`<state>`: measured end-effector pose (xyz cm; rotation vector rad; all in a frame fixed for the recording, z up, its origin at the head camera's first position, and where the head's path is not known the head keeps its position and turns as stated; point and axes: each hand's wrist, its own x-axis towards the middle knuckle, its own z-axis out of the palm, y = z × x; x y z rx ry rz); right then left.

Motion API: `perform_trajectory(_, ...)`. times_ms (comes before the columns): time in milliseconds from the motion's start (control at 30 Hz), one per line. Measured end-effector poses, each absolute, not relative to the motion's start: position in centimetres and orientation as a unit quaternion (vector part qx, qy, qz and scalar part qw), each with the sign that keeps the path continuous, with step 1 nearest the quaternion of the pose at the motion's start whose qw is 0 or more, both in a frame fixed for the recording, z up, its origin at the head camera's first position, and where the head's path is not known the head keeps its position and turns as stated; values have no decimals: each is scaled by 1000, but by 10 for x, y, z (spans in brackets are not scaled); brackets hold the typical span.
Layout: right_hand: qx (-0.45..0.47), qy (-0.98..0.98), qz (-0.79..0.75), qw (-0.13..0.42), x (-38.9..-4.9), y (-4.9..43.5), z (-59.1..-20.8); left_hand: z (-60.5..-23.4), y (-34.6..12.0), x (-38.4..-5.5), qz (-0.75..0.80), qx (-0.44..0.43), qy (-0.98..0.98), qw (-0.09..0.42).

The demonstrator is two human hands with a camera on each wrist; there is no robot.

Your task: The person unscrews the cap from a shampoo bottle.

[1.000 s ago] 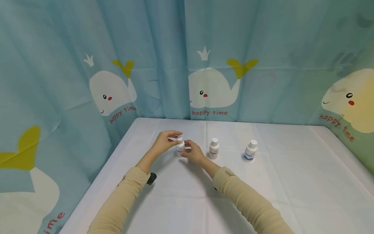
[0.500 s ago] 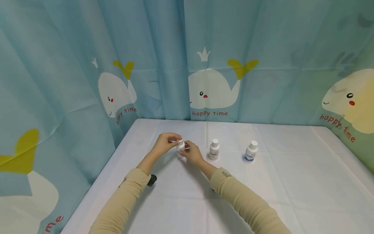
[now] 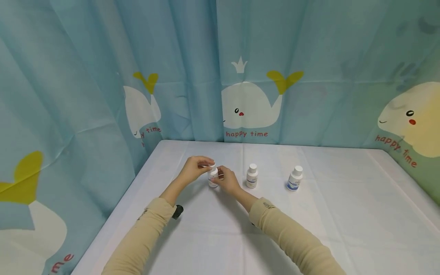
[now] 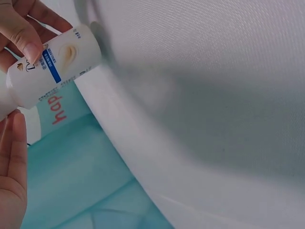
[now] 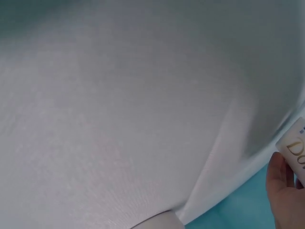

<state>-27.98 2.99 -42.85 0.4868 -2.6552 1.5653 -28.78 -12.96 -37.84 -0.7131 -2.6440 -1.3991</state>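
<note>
A small white bottle (image 3: 213, 176) with a white cap stands at the left of the group on the table, between both hands. My left hand (image 3: 192, 168) pinches its cap from the left, fingers over the far side and thumb nearer. Around the body, my right hand (image 3: 228, 179) grips from the right, thumb in front. The left wrist view shows a blue stripe and a cream swirl on the bottle's label (image 4: 64, 59), with right-hand fingers (image 4: 32, 50) across it. In the right wrist view only part of the bottle (image 5: 296, 147) appears at the edge.
Two more white capped bottles stand to the right: a middle bottle (image 3: 252, 176) and a right bottle (image 3: 295, 178) with a blue-based label. A white cloth covers the table (image 3: 330, 217). Blue whale-print curtains (image 3: 192, 76) hang behind and along the left side.
Both hands stay at the same bottle, with the left fingers settling slightly lower around the cap. The left curtain's fold has shifted and hides more of its whale.
</note>
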Motion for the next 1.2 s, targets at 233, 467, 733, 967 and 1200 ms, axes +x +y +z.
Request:
perform_trajectory(233,158,-855,494,8,-274,30,-423,-377,-129,-287,-449,-230,-863,34)
perform_trajectory(467,168,-862,478,5,-269,33,-418,-373,-129,-284,-450,-235,-861,31)
perform_trajectory(733,163,-864,476,-2,-261,35,-415,-372,-129,-277,-458,-226,-860,15)
perform_trajectory(967,190,-865,464,-9,-250,43,-415,-372,-129,-269,-439,-249,-863,10)
perform_trajectory(1200,194,-866,461,-16,-244,51,-411,-368,-125,-265,-442,-261,-858,7)
